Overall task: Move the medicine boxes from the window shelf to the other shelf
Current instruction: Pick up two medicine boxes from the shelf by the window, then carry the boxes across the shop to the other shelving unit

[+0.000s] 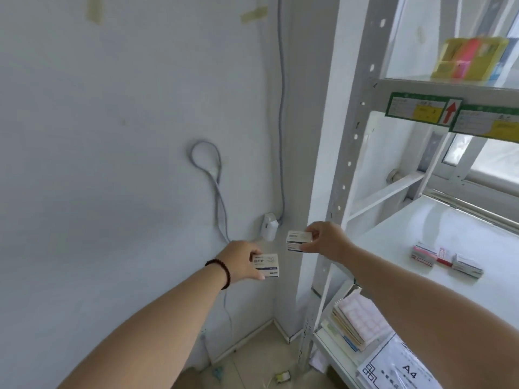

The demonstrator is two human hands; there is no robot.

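My left hand (243, 261) grips a white medicine box with a blue stripe (266, 265), held in the air in front of the grey wall. My right hand (325, 241) holds two stacked white medicine boxes (298, 241) just left of the shelf's grey upright post (341, 175). On the white window shelf (421, 226) to the right lie three more small boxes: a pink and white one (423, 255), a red one (445, 256) and a grey-white one (467, 265).
Yellow and pink boxes (469, 58) stand on the upper shelf, above green labels with a red arrow (450, 111). Below sit stacked papers (355, 318) and an A4 paper pack (404, 369). A grey cable (217, 186) and a white plug (269, 227) hang on the wall.
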